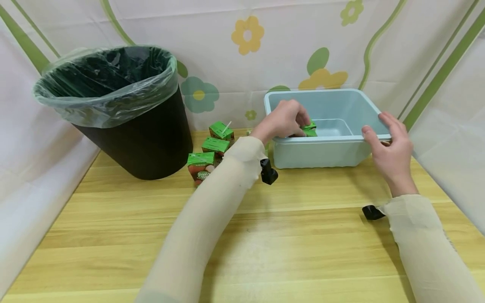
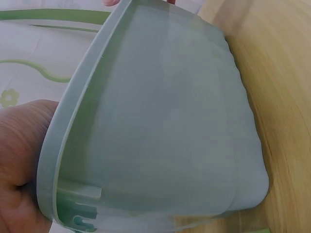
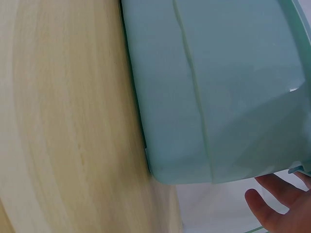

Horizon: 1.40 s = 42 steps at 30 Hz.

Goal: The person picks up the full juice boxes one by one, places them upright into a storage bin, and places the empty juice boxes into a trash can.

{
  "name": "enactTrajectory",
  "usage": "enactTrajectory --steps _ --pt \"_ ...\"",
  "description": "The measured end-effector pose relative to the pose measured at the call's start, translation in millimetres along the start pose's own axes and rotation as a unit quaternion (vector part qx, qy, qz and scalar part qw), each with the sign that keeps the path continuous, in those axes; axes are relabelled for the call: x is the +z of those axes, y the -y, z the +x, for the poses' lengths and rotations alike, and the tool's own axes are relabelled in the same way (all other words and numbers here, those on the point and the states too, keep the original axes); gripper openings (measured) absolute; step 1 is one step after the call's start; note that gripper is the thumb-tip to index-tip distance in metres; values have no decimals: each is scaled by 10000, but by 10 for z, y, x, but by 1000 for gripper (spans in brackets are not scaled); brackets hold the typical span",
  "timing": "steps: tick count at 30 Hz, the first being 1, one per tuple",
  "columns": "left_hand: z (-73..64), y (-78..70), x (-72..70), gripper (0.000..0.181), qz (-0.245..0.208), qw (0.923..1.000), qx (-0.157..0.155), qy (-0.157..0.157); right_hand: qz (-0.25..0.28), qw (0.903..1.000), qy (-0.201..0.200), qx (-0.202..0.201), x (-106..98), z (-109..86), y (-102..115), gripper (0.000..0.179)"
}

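My left hand reaches over the near left rim of a light blue plastic bin. Its curled fingers hold a green-topped drink carton inside, mostly covered by the hand. In the left wrist view, part of that hand shows behind the rim, and the carton is hidden by the bin wall. At the bin's front right corner, my right hand grips the rim, thumb at the front and fingers over the right side. The right wrist view shows its fingers at the bin's end.
Several green-topped drink cartons stand left of the bin, partly behind my left forearm; one has a white straw. A black trash can with a clear liner stands at the back left. A flowered cloth hangs behind the wooden table.
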<state>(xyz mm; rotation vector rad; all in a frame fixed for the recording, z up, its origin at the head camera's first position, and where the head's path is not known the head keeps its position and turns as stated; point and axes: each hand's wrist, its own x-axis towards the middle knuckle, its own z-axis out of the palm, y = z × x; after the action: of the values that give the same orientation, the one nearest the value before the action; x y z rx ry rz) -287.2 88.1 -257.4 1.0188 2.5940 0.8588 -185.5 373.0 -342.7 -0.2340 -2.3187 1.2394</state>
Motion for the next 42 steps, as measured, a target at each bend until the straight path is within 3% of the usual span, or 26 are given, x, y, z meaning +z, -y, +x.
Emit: enactTrajectory --steps 11,17,25,35,42 --pt "-25 16 -33 29 55 10000 -31 -53 33 10000 34 62 -2 20 -20 65" --pt "-101 63 -74 29 -68 9992 -107 -372 43 9999 69 117 8 16 5 66" --pt "-203 89 -140 35 -651 9948 -51 -782 10 9999 -26 128 7 22 -11 65" --pt "-430 90 -242 36 -1068 9801 -144 -1670 118 9998 97 121 30 9 -36 65" --pt "-612 126 -318 35 -1686 9605 -257 -2200 29 9999 66 112 21 8 -29 65"
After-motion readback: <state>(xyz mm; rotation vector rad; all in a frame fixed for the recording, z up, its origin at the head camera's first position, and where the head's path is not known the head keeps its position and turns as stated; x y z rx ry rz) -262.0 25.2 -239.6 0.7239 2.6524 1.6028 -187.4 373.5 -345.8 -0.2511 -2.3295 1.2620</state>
